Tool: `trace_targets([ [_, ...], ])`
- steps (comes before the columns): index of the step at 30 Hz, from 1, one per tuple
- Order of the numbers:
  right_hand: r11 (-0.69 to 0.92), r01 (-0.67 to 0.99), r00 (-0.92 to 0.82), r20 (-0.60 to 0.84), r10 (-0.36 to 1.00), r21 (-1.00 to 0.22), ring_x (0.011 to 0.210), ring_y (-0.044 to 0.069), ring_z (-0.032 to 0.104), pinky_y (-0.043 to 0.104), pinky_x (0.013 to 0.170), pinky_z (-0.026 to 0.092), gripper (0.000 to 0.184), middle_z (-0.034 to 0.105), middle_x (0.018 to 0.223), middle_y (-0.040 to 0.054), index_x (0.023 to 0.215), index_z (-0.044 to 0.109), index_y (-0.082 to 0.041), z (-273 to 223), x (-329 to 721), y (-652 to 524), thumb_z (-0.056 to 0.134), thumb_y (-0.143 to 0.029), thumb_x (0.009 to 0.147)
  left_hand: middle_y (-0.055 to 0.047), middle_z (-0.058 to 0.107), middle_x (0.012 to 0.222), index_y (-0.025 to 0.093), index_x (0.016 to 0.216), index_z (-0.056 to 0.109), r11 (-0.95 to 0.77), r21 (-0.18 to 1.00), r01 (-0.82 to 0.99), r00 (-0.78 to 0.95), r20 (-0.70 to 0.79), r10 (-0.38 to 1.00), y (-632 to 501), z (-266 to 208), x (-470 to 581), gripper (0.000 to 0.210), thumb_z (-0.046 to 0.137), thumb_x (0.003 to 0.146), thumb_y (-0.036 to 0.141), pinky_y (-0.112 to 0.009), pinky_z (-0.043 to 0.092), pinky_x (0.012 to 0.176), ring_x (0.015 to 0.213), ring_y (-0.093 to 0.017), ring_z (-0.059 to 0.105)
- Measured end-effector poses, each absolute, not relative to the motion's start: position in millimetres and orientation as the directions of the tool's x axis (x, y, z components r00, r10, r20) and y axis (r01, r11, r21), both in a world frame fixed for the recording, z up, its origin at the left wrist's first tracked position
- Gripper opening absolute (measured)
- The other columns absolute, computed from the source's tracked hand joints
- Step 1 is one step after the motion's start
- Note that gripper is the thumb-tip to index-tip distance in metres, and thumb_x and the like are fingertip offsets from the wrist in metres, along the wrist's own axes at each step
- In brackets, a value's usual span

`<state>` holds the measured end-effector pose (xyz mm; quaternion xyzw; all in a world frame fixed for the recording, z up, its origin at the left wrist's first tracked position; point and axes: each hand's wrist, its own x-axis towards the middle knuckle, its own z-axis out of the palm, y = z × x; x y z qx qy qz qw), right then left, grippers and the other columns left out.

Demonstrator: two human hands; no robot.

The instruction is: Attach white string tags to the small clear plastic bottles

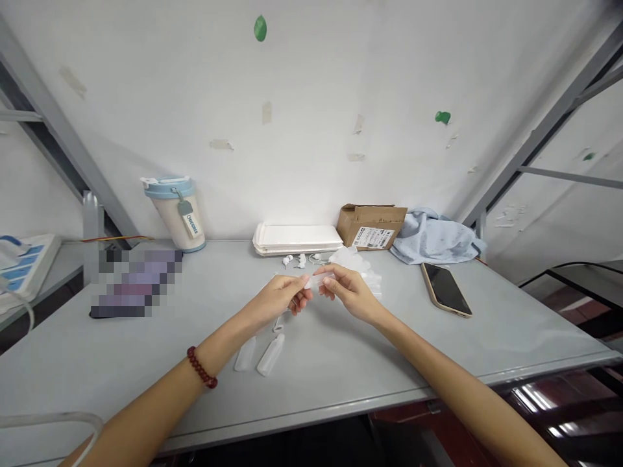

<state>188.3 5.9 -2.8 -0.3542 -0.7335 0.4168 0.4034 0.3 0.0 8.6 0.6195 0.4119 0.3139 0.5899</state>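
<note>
Over the middle of the table, my left hand (pixel 285 293) and my right hand (pixel 354 293) both pinch a small translucent plastic bottle (pixel 318 280), one at each end. Fingers cover much of it. Below my left hand, a bottle with a rounded top (pixel 271 355) lies on the table beside another translucent bottle (pixel 246 354), whose upper end is hidden by my wrist. Near them is a small white cap-like piece (pixel 278 326). Behind my right hand is a heap of translucent bottles (pixel 355 261), with several small white caps (pixel 302 261) to its left.
A stack of white flat trays or sheets (pixel 298 238), a cardboard box (pixel 370 227) and a light blue cloth (pixel 433 239) line the wall. A phone (pixel 446 289) lies right. To the left stand a tumbler (pixel 176 214) and a blurred-out flat object (pixel 136 285) on the grey table (pixel 350 376).
</note>
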Motion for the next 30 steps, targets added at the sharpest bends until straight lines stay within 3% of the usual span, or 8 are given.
trace_targets([
  [5, 0.401, 0.148, -0.385, 0.321, 0.865, -0.904, 0.056, 0.011, 0.047, 0.026, 0.057, 0.039, 0.033, 0.051, 0.062, -0.0014, 0.098, 0.058, -0.016, -4, 188, 8, 0.046, -0.045, 0.087, 0.001, 0.052, 0.060, 0.015, 0.068, 0.059, -0.155, 0.953, 0.260, 0.391, 0.043, 0.919, -3, 8, 4, 0.042, 0.044, 0.082, 0.051, -0.025, 0.037, 0.056, 0.056, -0.012, 0.046],
  [11, 0.367, 0.064, -0.359, 0.322, 0.876, -0.928, 0.052, 0.010, 0.042, 0.026, 0.053, 0.036, 0.034, 0.045, 0.058, -0.0025, 0.091, 0.060, -0.016, -7, 187, 11, 0.046, -0.046, 0.086, 0.001, 0.054, 0.061, 0.018, 0.063, 0.057, -0.501, 0.718, 0.483, 0.359, 0.360, 0.861, -9, 8, 7, 0.034, 0.042, 0.087, 0.037, -0.025, 0.034, 0.058, 0.061, -0.014, 0.047],
  [14, 0.328, 0.009, -0.355, 0.304, 0.884, -0.945, 0.052, 0.010, 0.041, 0.025, 0.050, 0.035, 0.034, 0.044, 0.057, -0.0024, 0.087, 0.061, -0.016, -8, 186, 11, 0.048, -0.047, 0.085, 0.000, 0.053, 0.058, 0.019, 0.060, 0.054, -0.593, 0.606, 0.530, 0.371, 0.464, 0.805, -9, 3, 8, 0.032, 0.044, 0.087, 0.032, -0.026, 0.036, 0.062, 0.060, -0.015, 0.047],
  [17, 0.283, -0.012, -0.344, 0.270, 0.899, -0.959, 0.050, 0.010, 0.040, 0.024, 0.047, 0.034, 0.036, 0.044, 0.056, -0.0025, 0.084, 0.061, -0.016, -8, 184, 11, 0.050, -0.050, 0.083, -0.003, 0.060, 0.067, 0.019, 0.065, 0.056, -0.680, 0.516, 0.522, 0.402, 0.554, 0.729, -5, -2, 7, 0.028, 0.043, 0.088, 0.028, -0.030, 0.039, 0.071, 0.070, -0.018, 0.052],
  [21, 0.220, -0.006, -0.330, 0.210, 0.921, -0.975, 0.047, 0.009, 0.037, 0.024, 0.046, 0.031, 0.039, 0.044, 0.053, -0.0029, 0.079, 0.062, -0.014, -6, 184, 11, 0.050, -0.051, 0.083, -0.008, 0.064, 0.080, 0.019, 0.074, 0.059, -0.720, 0.445, 0.532, 0.448, 0.574, 0.685, -1, -7, 6, 0.024, 0.042, 0.089, 0.028, -0.033, 0.040, 0.073, 0.080, -0.021, 0.052],
  [24, 0.178, -0.001, -0.319, 0.169, 0.932, -0.984, 0.045, 0.008, 0.037, 0.024, 0.045, 0.031, 0.039, 0.044, 0.050, -0.0037, 0.082, 0.062, -0.013, -6, 185, 13, 0.051, -0.051, 0.082, -0.006, 0.062, 0.076, 0.018, 0.074, 0.058, -0.647, 0.533, 0.545, 0.421, 0.493, 0.762, -2, -6, 7, 0.028, 0.041, 0.089, 0.034, -0.032, 0.040, 0.071, 0.076, -0.020, 0.052],
  [27, 0.224, 0.029, -0.340, 0.201, 0.919, -0.974, 0.049, 0.010, 0.043, 0.025, 0.050, 0.036, 0.037, 0.049, 0.054, -0.0027, 0.091, 0.062, -0.014, -6, 187, 12, 0.052, -0.049, 0.082, -0.003, 0.060, 0.071, 0.018, 0.072, 0.058, -0.445, 0.755, 0.483, 0.382, 0.276, 0.882, -3, -2, 7, 0.039, 0.035, 0.089, 0.044, -0.029, 0.040, 0.064, 0.066, -0.016, 0.051],
  [30, 0.304, 0.127, -0.382, 0.236, 0.893, -0.944, 0.055, 0.011, 0.048, 0.027, 0.056, 0.040, 0.036, 0.055, 0.062, -0.0002, 0.097, 0.061, -0.017, -3, 188, 10, 0.050, -0.048, 0.083, -0.005, 0.061, 0.074, 0.015, 0.074, 0.060, -0.226, 0.914, 0.338, 0.392, 0.082, 0.916, -4, 3, 6, 0.045, 0.035, 0.086, 0.051, -0.028, 0.041, 0.063, 0.067, -0.016, 0.052],
])
